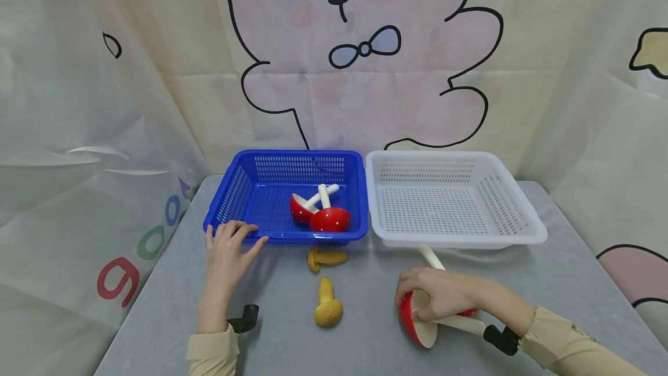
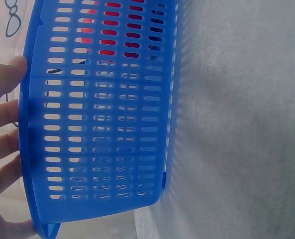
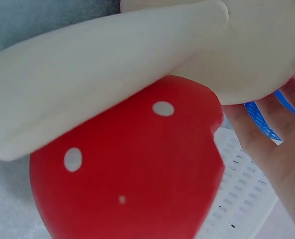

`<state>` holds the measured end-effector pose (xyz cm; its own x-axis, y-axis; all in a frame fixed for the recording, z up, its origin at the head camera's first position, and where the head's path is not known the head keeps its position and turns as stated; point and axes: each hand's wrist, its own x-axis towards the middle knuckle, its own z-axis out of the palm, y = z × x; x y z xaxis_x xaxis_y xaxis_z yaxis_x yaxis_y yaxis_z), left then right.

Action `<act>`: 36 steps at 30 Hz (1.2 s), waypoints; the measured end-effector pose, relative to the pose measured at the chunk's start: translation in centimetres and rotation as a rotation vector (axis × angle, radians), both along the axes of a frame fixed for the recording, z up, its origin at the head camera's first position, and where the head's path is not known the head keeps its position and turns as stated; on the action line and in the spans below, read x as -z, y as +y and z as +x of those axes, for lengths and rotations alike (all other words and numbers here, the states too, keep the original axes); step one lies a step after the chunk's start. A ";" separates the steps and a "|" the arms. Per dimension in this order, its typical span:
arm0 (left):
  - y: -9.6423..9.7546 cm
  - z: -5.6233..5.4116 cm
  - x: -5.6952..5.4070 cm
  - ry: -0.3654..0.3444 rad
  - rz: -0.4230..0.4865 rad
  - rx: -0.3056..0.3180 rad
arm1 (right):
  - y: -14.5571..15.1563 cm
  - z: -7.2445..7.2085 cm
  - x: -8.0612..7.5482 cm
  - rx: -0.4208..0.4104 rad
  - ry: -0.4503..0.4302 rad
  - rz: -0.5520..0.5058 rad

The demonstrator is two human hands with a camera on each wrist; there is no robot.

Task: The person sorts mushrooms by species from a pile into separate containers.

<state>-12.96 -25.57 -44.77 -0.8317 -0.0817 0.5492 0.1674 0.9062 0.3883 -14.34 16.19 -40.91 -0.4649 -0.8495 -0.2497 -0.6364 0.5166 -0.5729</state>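
My right hand (image 1: 438,292) grips the cap of a red toy mushroom (image 1: 409,318), fingers over its far side and thumb by the pale underside. Its white stem (image 3: 87,69) points right in the head view. A second red mushroom (image 3: 127,169) lies against it, mostly hidden by the hand in the head view. My left hand (image 1: 228,254) rests with spread fingers on the front rim of the blue basket (image 1: 292,235), near its left corner. Inside that basket lie two white-stemmed red mushrooms (image 1: 330,220).
A white basket (image 1: 459,241) stands right beside the blue one. Two yellow-brown toy mushrooms, one lying sideways (image 1: 326,258) and one stem-away (image 1: 327,309), are on the grey table (image 1: 376,318) between my hands. A printed curtain (image 1: 365,103) hangs behind the baskets.
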 end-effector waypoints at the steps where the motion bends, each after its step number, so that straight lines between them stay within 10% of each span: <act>1: 0.0 0.0 0.0 0.000 0.001 0.001 | 0.0 0.0 0.0 -0.002 -0.003 -0.003; 26: 0.1 0.0 0.0 -0.035 0.014 -0.011 | -0.1 -0.8 0.1 -0.056 -0.051 -0.177; 36: 0.1 0.0 0.1 -0.025 0.010 -0.007 | -0.6 -1.0 0.4 -0.080 0.057 -0.211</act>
